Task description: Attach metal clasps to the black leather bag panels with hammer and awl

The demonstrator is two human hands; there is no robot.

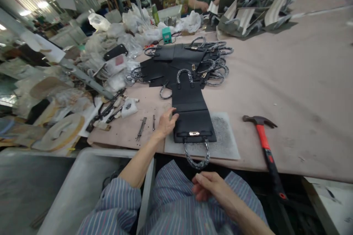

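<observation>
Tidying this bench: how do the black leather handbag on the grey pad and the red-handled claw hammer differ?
The black leather handbag lies flat on a grey pad, while the claw hammer lies on the table, handle over its edge. The handbag has a gold clasp; the hammer is red and black with a steel head. Both lie on the table.
</observation>
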